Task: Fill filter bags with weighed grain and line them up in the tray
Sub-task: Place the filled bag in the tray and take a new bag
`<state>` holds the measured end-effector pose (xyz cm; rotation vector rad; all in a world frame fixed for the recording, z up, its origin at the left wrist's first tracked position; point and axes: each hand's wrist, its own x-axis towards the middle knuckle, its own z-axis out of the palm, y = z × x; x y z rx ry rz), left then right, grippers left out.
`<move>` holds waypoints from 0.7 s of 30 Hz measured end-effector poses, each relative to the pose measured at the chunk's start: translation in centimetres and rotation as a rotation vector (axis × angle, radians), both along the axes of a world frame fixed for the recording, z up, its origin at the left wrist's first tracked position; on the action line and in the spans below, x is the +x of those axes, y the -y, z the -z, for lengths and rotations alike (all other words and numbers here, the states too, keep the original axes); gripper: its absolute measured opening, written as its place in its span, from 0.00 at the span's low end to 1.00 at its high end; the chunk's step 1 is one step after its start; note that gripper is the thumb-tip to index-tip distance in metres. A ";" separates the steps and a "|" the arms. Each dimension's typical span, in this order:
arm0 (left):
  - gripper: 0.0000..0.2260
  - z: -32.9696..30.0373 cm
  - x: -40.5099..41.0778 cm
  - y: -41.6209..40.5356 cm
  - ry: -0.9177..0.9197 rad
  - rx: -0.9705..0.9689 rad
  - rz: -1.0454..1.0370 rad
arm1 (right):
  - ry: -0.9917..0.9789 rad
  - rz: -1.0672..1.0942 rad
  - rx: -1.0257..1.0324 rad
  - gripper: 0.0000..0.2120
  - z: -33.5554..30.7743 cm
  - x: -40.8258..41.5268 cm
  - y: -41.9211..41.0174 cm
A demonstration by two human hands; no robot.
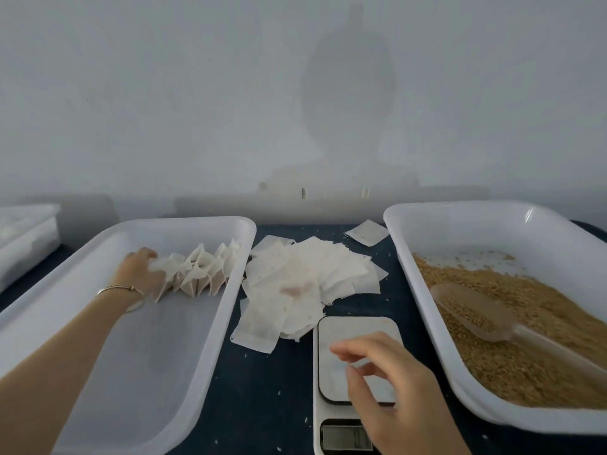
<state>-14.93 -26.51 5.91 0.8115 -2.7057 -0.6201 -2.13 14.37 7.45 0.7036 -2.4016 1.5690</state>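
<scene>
A row of filled white filter bags point(203, 269) stands on edge across the far part of the left white tray point(138, 356). My left hand point(139, 274) holds the leftmost bag of that row, fingers curled over its top. A loose pile of empty filter bags point(305, 284) lies on the dark table between the trays. My right hand point(397, 389) hovers over the white kitchen scale point(341, 336), fingers loosely bent and holding nothing. The right tray point(460, 231) holds brown grain point(532, 349) with a clear plastic scoop point(476, 310) lying in it.
One single empty bag point(368, 233) lies apart near the back wall. A lidded translucent container point(26, 238) sits at the far left. Stray grains dot the dark table point(262, 399). The wall rises right behind the trays.
</scene>
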 end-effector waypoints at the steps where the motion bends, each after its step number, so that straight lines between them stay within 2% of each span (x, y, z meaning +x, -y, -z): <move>1: 0.17 -0.8 -0.1 -1.8 -0.100 -0.010 0.043 | 0.007 -0.003 0.001 0.12 0.0 0.1 0.0; 3: 0.12 -3.4 0.2 -6.5 -0.323 0.006 0.123 | 0.023 -0.015 0.014 0.12 0.1 0.0 0.2; 5: 0.07 -5.7 1.2 -12.0 -0.367 0.001 0.264 | 0.054 -0.030 0.063 0.12 0.4 -0.4 0.5; 7: 0.04 -6.0 2.5 -17.0 -0.149 -0.102 0.434 | 0.095 -0.019 0.106 0.13 0.8 -1.0 0.8; 9: 0.06 -4.6 4.0 -21.2 0.166 -0.323 0.534 | 0.120 0.012 0.101 0.14 1.1 -1.5 0.9; 10: 0.08 -3.4 4.6 -22.7 0.306 -0.412 0.536 | 0.124 0.022 0.097 0.14 1.3 -1.7 0.8; 12: 0.14 -0.7 5.5 -24.4 0.487 -0.449 0.441 | 0.128 0.030 0.106 0.13 1.7 -1.8 0.6; 15: 0.21 2.4 6.4 -24.5 0.518 -0.424 0.297 | 0.125 0.026 0.116 0.14 2.4 -1.8 -0.1; 21: 0.17 4.4 6.4 -22.6 0.357 -0.532 0.274 | 0.141 0.045 0.064 0.16 2.9 -1.9 -0.8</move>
